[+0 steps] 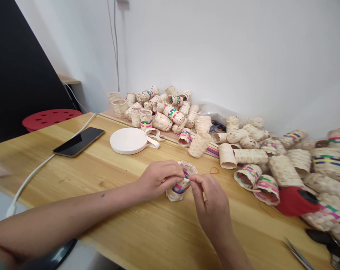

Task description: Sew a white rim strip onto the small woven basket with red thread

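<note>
A small woven basket (178, 189) with pink, purple and blue bands stands on the table between my hands, its open top tilted toward the far side. My left hand (162, 176) is closed at the basket's near rim, thumb and fingers pinching it. A short white strip (186, 180) lies along that rim. Its right end meets the pinched thumb and forefinger of my right hand (210, 197). The fingertips of both hands partly cover the rim.
Many woven baskets (251, 156) are heaped along the wall and right side. A white strip roll (127, 141) and a phone (79, 141) lie beyond my left arm. A red-and-black object (296, 201) and pointed metal blades (298, 255) are at right.
</note>
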`<act>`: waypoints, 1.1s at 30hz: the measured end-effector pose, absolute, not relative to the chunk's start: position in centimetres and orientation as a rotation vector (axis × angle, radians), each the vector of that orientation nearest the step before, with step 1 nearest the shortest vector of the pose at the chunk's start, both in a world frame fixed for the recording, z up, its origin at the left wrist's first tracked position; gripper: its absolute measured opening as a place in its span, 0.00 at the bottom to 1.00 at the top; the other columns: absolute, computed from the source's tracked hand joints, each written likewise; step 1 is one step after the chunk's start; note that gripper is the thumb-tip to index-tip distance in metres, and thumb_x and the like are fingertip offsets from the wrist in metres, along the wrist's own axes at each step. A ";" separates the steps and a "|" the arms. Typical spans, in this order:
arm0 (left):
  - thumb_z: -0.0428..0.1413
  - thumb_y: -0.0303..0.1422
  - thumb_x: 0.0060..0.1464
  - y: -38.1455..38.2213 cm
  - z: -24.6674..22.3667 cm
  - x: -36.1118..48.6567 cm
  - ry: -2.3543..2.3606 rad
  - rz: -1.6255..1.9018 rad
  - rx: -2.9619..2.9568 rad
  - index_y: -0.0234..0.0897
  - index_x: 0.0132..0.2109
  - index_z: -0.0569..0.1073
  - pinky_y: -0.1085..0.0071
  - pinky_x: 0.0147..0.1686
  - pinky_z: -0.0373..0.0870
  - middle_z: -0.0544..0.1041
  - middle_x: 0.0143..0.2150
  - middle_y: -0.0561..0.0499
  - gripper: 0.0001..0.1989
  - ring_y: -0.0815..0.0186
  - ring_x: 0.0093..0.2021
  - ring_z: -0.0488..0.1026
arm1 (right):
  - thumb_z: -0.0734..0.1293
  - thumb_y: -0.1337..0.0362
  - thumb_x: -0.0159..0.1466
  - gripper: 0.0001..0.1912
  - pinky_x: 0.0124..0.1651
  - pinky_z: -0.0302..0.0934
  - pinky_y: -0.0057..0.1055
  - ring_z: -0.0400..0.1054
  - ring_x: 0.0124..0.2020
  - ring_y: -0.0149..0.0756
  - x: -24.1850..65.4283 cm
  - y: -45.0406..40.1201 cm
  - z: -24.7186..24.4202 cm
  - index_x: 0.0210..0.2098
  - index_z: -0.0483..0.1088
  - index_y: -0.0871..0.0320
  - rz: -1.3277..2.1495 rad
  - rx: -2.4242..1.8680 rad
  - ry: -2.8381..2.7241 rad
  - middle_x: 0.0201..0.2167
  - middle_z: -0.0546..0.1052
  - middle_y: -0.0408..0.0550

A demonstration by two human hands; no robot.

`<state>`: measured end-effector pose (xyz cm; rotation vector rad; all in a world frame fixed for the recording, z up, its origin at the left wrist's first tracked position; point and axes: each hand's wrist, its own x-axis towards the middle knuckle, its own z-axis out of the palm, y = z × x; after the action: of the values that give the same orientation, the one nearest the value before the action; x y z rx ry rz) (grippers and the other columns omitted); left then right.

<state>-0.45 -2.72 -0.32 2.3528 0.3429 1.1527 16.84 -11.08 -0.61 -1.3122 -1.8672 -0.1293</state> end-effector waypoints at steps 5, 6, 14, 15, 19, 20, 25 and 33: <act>0.51 0.26 0.61 -3.2 -0.1 -0.4 0.327 1.272 2.524 0.32 0.42 0.74 0.74 0.44 0.70 0.76 0.44 0.42 0.08 0.67 0.44 0.73 | 0.59 0.68 0.68 0.05 0.39 0.59 0.30 0.66 0.36 0.34 16.6 -11.2 -0.6 0.41 0.66 0.57 -0.111 -1.309 -1.859 0.33 0.71 0.46; 0.51 0.27 0.60 -3.3 -0.1 -0.3 0.311 1.285 2.522 0.31 0.42 0.74 0.74 0.43 0.70 0.76 0.42 0.43 0.07 0.67 0.43 0.74 | 0.59 0.69 0.68 0.05 0.39 0.59 0.30 0.66 0.36 0.34 16.5 -11.2 -0.6 0.41 0.66 0.57 -0.097 -1.311 -1.855 0.34 0.71 0.46; 0.53 0.27 0.59 -2.9 0.6 -0.4 0.277 1.056 2.380 0.31 0.38 0.75 0.76 0.38 0.68 0.76 0.35 0.46 0.06 0.69 0.36 0.72 | 0.60 0.69 0.68 0.05 0.40 0.59 0.30 0.65 0.37 0.33 18.5 -11.5 1.4 0.41 0.68 0.57 -0.136 -1.292 -1.889 0.34 0.71 0.46; 0.53 0.27 0.59 -2.7 0.7 -0.6 0.269 1.016 2.367 0.31 0.37 0.75 0.76 0.38 0.67 0.76 0.35 0.46 0.06 0.69 0.36 0.72 | 0.60 0.69 0.68 0.06 0.40 0.58 0.30 0.65 0.37 0.34 19.0 -11.6 2.0 0.41 0.68 0.57 -0.157 -1.304 -1.922 0.34 0.71 0.46; 0.52 0.27 0.59 -2.4 0.8 -1.1 0.241 0.936 2.330 0.30 0.38 0.75 0.76 0.39 0.67 0.75 0.35 0.45 0.07 0.68 0.37 0.72 | 0.58 0.70 0.68 0.09 0.37 0.56 0.31 0.63 0.36 0.36 20.2 -11.7 3.7 0.43 0.68 0.56 -0.197 -1.330 -2.167 0.32 0.69 0.46; 0.52 0.27 0.59 -2.4 0.9 -1.1 0.225 0.933 2.324 0.30 0.38 0.75 0.76 0.39 0.67 0.75 0.35 0.45 0.07 0.68 0.37 0.72 | 0.58 0.71 0.68 0.10 0.35 0.56 0.30 0.62 0.35 0.36 20.2 -11.6 4.0 0.44 0.68 0.56 -0.200 -1.326 -2.223 0.32 0.69 0.46; 0.53 0.27 0.59 -2.5 1.2 -1.3 0.164 0.933 2.323 0.31 0.38 0.75 0.77 0.36 0.67 0.75 0.34 0.45 0.07 0.69 0.35 0.72 | 0.56 0.72 0.68 0.11 0.32 0.53 0.30 0.59 0.32 0.35 19.7 -11.0 4.5 0.40 0.69 0.58 -0.192 -1.287 -2.332 0.31 0.67 0.47; 0.55 0.27 0.57 -2.3 1.0 -1.4 0.152 0.944 2.294 0.30 0.36 0.76 0.77 0.35 0.67 0.76 0.33 0.45 0.05 0.69 0.33 0.72 | 0.56 0.70 0.69 0.12 0.32 0.50 0.30 0.59 0.33 0.34 19.3 -10.3 5.0 0.35 0.69 0.57 -0.080 -1.293 -2.419 0.31 0.68 0.47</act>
<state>-1.39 -2.29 0.96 2.2943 0.1516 0.9439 19.30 -10.30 4.97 -1.2927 -2.4193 -0.0800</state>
